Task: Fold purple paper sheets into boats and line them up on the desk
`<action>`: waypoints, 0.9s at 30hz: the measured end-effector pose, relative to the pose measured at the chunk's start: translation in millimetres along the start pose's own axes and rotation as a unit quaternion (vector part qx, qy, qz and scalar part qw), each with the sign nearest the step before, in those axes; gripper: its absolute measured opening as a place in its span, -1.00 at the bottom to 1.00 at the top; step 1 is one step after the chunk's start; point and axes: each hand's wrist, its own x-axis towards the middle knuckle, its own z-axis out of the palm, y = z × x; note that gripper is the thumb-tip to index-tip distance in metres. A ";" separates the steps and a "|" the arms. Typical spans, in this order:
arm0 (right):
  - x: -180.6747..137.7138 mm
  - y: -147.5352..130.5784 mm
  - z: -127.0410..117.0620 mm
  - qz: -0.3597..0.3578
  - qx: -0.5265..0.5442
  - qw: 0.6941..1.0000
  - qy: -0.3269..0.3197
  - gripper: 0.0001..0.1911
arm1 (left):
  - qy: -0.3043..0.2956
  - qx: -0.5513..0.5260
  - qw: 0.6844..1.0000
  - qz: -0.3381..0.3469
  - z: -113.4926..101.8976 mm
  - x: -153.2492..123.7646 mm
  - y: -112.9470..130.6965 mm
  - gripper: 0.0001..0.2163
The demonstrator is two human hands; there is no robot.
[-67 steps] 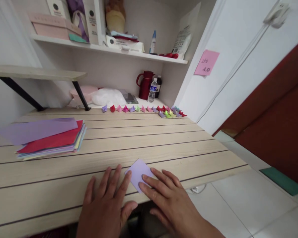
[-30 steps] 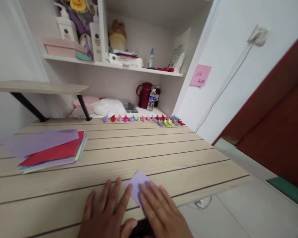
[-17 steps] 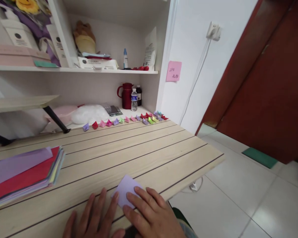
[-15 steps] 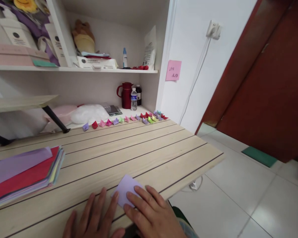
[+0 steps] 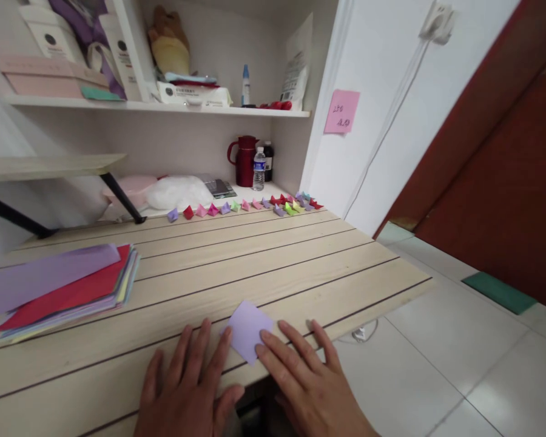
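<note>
A small folded lilac paper (image 5: 247,328) lies near the front edge of the wooden table (image 5: 264,267). My left hand (image 5: 186,388) rests flat on the table with fingers spread, its fingertips touching the paper's left edge. My right hand (image 5: 309,382) lies flat too, fingers stretched out, with the fingertips pressing the paper's lower right part. Neither hand holds anything.
A stack of coloured paper sheets (image 5: 59,291) lies at the left. A row of small folded paper pieces (image 5: 246,206) runs along the table's back. Behind them stand a red jug (image 5: 244,161) and a water bottle (image 5: 258,170). A shelf (image 5: 155,106) carries boxes and bottles above.
The view has swung about and come back toward the desk. Both hands stay flat on the lilac paper; the right hand's fingers have slid slightly off to the paper's right.
</note>
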 end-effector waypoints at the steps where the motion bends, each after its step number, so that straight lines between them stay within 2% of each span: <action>1: -1.7 0.5 -1.0 0.008 0.006 1.000 -0.012 -0.41 | 0.002 -0.008 1.000 0.003 1.1 -1.1 -1.1 -0.56; 7: -11.2 13.7 -4.1 0.023 0.018 0.998 -0.054 -0.34 | 0.040 -0.043 0.998 0.018 13.7 -5.7 -3.7 -0.48; 12: -5.8 25.4 -16.8 0.066 0.018 0.997 -0.018 -0.21 | 0.064 -0.041 0.997 0.006 14.6 -6.2 0.9 -0.44; 15: 9.1 20.4 -22.5 0.004 0.074 0.997 -0.022 -0.14 | 0.072 -0.031 0.997 0.019 11.0 -5.1 0.8 -0.45; 18: 21.2 13.7 -18.2 -0.063 0.115 0.988 -0.080 -0.16 | 0.084 -0.023 0.996 0.026 9.3 -4.2 0.9 -0.45; 22: 22.8 11.9 -9.0 -0.073 0.139 0.980 -0.125 -0.17 | 0.084 -0.027 0.996 0.020 10.2 -4.7 2.3 -0.42; 27: 20.5 16.5 -9.2 -0.091 0.134 0.978 -0.133 -0.11 | 0.076 -0.032 0.996 0.017 10.0 -5.2 1.3 -0.43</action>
